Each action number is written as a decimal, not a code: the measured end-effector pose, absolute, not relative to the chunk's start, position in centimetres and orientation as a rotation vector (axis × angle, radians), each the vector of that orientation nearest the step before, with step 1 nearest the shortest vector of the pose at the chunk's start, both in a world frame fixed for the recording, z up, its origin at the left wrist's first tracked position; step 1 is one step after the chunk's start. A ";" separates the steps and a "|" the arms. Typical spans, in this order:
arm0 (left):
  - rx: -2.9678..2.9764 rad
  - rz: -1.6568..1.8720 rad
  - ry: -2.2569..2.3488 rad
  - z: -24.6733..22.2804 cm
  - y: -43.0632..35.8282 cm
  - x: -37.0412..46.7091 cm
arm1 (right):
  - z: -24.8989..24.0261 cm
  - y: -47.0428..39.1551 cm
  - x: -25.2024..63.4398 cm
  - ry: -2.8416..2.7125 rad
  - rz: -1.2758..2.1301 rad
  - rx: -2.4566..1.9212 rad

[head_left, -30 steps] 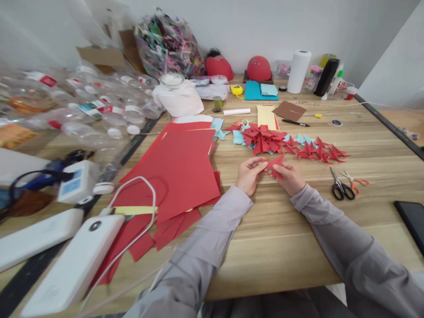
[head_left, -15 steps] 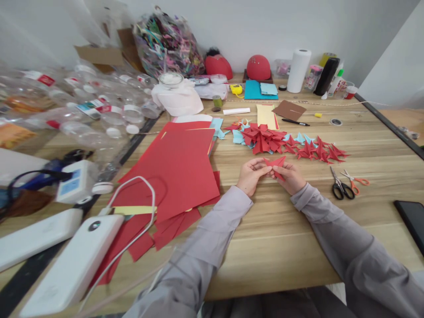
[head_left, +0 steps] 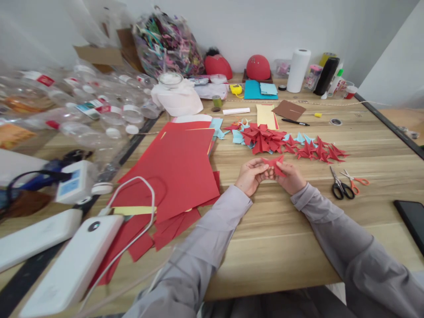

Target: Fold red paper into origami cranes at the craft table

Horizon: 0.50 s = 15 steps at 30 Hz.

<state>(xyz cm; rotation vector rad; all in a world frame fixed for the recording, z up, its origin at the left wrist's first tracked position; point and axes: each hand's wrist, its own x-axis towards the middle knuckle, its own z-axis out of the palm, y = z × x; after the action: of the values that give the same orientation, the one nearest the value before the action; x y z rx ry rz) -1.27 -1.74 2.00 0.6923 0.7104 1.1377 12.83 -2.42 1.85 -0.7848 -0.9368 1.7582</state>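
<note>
Between my two hands is a small folded red paper piece [head_left: 274, 163], its pointed ends sticking up and out. My left hand [head_left: 251, 175] pinches its left side with thumb and fingers. On the opposite side my right hand [head_left: 290, 176] grips it, the thumb lying on top. The fingers cover much of its lower part. Just beyond the hands lies a heap of folded red paper pieces [head_left: 263, 139], with light blue folded pieces [head_left: 300, 138] among them and more red ones [head_left: 320, 151] trailing to the right.
Red paper sheets [head_left: 185, 168] are stacked at the left, near white power banks [head_left: 74, 265] with a cable. Black-handled scissors [head_left: 342, 189] and orange-handled scissors [head_left: 355, 181] lie right of my hands. A phone [head_left: 412, 223] rests at the right edge. Plastic bottles [head_left: 109, 115] crowd the far left.
The fingers have shifted slightly on the red paper piece, and it has turned a little in my hands. The left hand has moved slightly left. Everything else stays put.
</note>
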 end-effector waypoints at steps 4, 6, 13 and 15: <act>0.627 1.209 0.748 1.9 -1.6 -1.2 | 1.7 -2.3 13.1 -0.809 1.793 -0.797; 0.606 1.250 0.770 1.9 -1.6 -1.2 | 1.6 -2.2 13.2 -0.765 1.789 -0.810; 0.579 1.322 0.762 1.8 -1.5 -1.0 | 1.7 -2.6 12.6 -0.875 1.644 -0.824; 0.619 1.294 0.760 1.8 -1.6 -1.0 | 1.5 -2.6 12.4 -0.879 1.602 -0.829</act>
<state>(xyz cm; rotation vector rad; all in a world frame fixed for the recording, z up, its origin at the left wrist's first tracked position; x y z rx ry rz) -0.98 -1.56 1.78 0.6188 0.7603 1.2938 12.44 -2.56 1.51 -0.8286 -0.8788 1.6024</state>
